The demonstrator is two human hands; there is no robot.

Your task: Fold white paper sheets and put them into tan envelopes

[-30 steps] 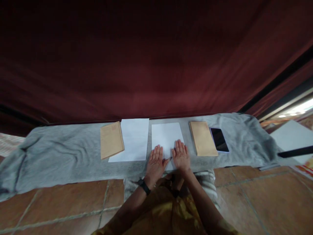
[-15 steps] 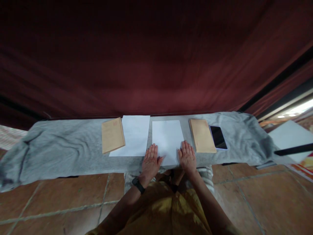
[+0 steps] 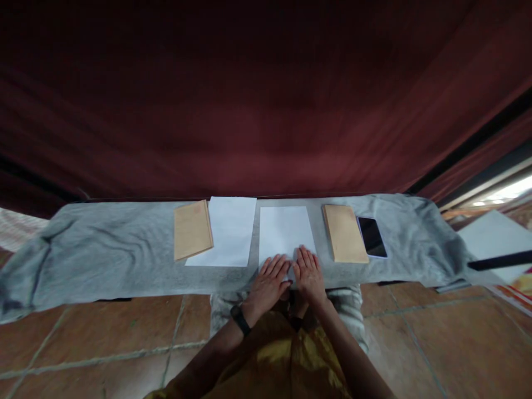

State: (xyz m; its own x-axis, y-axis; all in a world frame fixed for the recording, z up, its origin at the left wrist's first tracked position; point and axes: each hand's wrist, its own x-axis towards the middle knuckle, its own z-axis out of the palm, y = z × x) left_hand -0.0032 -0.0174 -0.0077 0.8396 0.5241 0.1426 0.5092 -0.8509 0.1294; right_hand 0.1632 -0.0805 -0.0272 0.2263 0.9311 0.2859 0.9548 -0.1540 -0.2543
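Observation:
A white sheet of paper [image 3: 285, 230] lies in front of me near the front edge of the grey cloth. On its lower left part rests my left hand [image 3: 269, 280], palm down with fingers stretched out and a dark band on the wrist. Beside it my right hand [image 3: 308, 277] lies flat on the lower right part of the same sheet, fingers extended. The two thumbs are close together over the paper's near edge, which the hands partly cover.
A second white sheet [image 3: 233, 233] lies to the left, partly under a brown envelope-like packet [image 3: 192, 230]. Another brown packet [image 3: 346, 233] and a phone [image 3: 372, 236] are on the right. Grey cloth [image 3: 120, 238] covers the narrow table; a dark red curtain [image 3: 266, 127] hangs behind.
Both hands have moved inward, from the sheet's side edges onto its lower middle, and are now closer together. The packets and phone stay in place.

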